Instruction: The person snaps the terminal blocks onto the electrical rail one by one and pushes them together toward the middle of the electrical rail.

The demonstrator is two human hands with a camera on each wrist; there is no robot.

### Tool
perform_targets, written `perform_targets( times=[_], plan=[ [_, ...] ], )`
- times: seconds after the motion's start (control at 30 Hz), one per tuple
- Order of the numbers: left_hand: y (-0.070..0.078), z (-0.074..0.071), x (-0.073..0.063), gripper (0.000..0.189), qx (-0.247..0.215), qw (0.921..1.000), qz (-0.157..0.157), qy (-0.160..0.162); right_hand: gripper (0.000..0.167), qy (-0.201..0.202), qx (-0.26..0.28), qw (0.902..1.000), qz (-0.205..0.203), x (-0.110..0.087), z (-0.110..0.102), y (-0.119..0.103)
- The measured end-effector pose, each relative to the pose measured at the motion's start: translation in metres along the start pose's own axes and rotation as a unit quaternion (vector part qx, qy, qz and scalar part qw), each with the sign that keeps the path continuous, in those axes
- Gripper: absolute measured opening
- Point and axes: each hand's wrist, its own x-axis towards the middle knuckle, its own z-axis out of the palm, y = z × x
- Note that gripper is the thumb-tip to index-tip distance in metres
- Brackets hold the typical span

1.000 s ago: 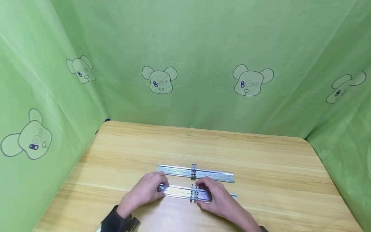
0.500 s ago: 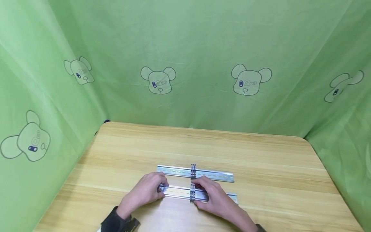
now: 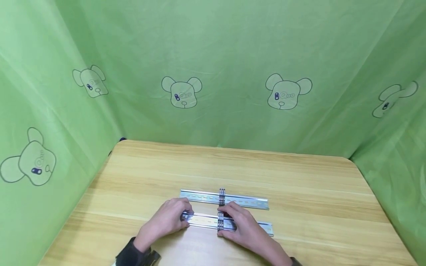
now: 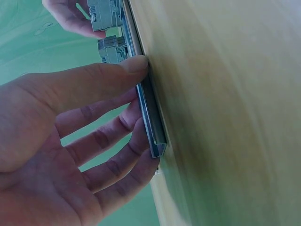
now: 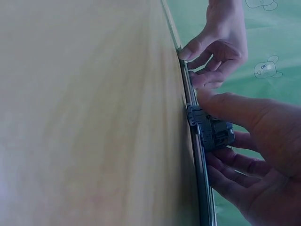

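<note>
A silver slotted DIN rail point(image 3: 201, 220) lies nearer the person. My left hand point(image 3: 169, 218) pinches its left end, thumb on the near edge and fingers on the far edge. Grey terminal blocks point(image 3: 220, 221) sit side by side across the middle of this rail. My right hand point(image 3: 245, 224) grips them from the right, its thumb at the near end and fingers at the far end. In the right wrist view the blocks point(image 5: 211, 129) stand on the rail, partly covered by the thumb and fingers.
Behind it lies a second DIN rail point(image 3: 249, 201), roughly parallel, with several terminal blocks point(image 3: 222, 196) clipped near its middle. Both rails are on a wood-grain table point(image 3: 299, 181). Green curtains point(image 3: 226, 44) with bear-head prints enclose the table's back and sides.
My right hand has slid left along the near rail, and the gap between its terminal blocks has closed. The left hand stays on the rail's end.
</note>
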Motion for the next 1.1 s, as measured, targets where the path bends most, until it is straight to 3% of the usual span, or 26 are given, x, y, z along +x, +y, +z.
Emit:
perform_targets(
  times=[0.23,0.63,1.1],
  plan=[
    [0.0001,-0.0003,-0.0006,0.028,-0.001,1.0000,0.003,-0.001,0.054,-0.006,-0.002,0.9997,0.023,0.0023,0.0023,-0.0025],
    [0.0047,-0.0018,0.0020,0.027,0.017,0.9998,0.011,0.005,0.054,-0.001,-0.020,0.9996,0.019,0.0049,0.0030,0.0025],
    [-0.0017,-0.0005,0.0013,0.032,-0.002,1.0000,0.005,0.001,0.055,0.003,-0.022,0.9997,0.008,0.0052,0.0044,0.0029]
  ],
)
